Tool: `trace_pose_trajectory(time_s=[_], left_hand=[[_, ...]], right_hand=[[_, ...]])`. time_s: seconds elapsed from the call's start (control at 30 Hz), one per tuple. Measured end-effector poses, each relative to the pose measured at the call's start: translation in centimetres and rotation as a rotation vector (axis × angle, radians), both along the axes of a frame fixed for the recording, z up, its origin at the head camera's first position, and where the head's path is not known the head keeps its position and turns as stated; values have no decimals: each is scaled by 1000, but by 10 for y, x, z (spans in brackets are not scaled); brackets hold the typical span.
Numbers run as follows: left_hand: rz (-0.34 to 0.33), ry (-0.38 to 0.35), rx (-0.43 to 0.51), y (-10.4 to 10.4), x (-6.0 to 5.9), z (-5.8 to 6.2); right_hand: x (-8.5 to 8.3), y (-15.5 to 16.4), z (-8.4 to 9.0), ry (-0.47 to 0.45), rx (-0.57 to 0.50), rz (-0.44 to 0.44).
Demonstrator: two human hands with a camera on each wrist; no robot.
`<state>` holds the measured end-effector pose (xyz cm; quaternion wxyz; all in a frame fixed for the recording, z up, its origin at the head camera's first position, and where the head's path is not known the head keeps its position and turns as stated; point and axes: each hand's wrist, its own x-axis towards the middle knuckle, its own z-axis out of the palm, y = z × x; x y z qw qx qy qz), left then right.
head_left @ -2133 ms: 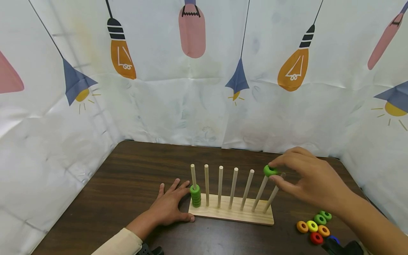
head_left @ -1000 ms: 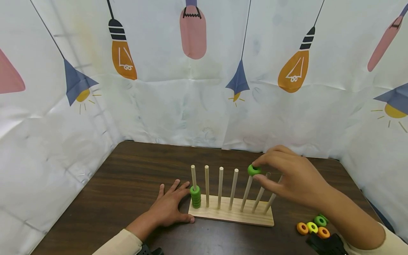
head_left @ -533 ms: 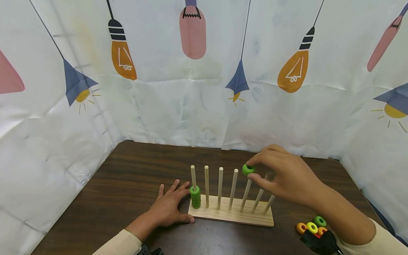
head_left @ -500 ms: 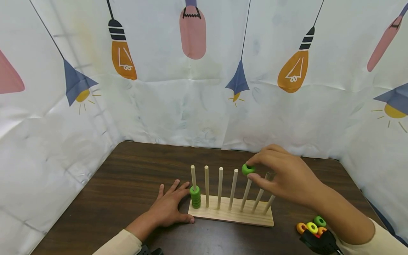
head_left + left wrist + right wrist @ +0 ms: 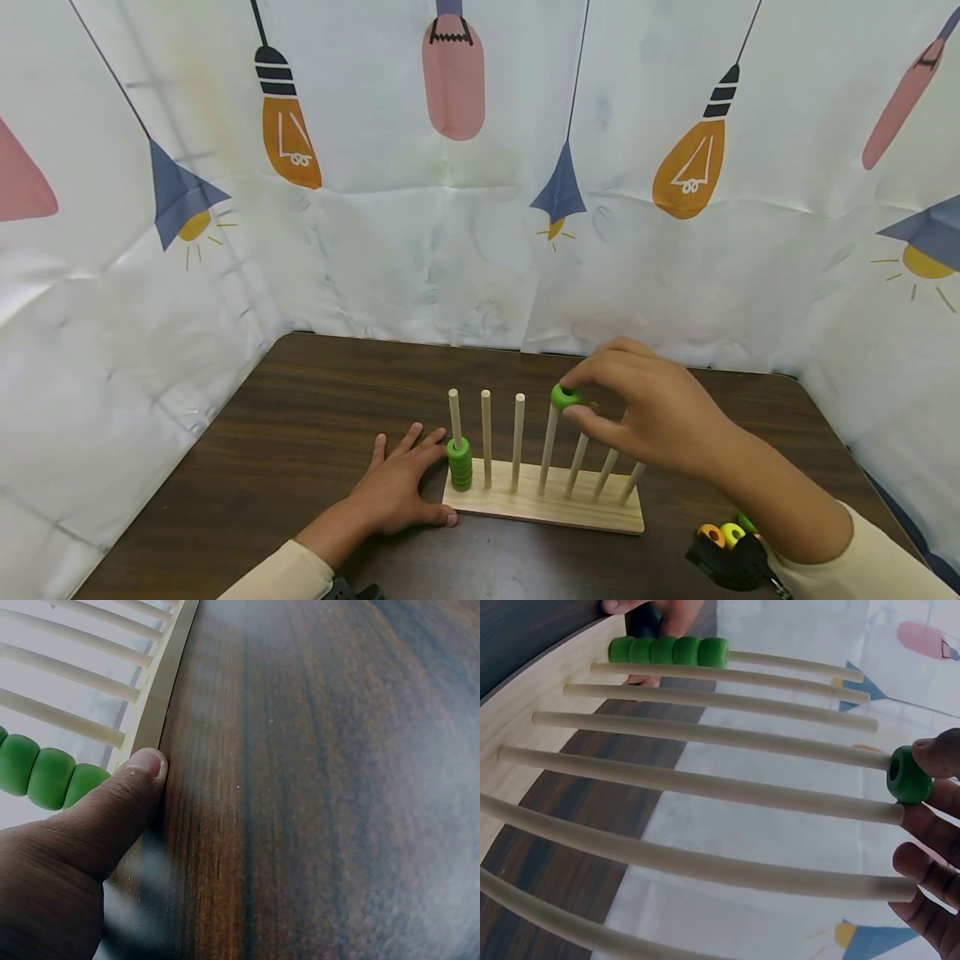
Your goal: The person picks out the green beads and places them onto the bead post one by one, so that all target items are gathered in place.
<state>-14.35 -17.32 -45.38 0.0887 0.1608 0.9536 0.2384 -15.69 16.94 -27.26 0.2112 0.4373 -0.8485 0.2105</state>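
Observation:
A wooden base carries a row of several upright pegs. Several green rings are stacked on the leftmost peg, and the same green stack lies at the top of the right wrist view. My right hand pinches one green ring between thumb and forefinger, right at the tip of the fourth peg from the left. This pinched ring has not slid down a peg. My left hand lies flat on the table, its thumb against the base's left end.
Loose orange, yellow and green rings lie on the dark wooden table at the right, partly hidden by a black strap. A white printed cloth walls in the table at the back and both sides.
My right hand has carried the green ring leftward along the peg tops, from about the sixth peg to the fourth. The left hand and the base have stayed still.

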Motion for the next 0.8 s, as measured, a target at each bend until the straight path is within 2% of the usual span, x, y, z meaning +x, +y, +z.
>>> trace_pose_trajectory(time_s=[0.8], left_hand=[[12, 1, -14, 2, 1, 3]], right_hand=[[-7, -22, -1, 1, -3, 35]])
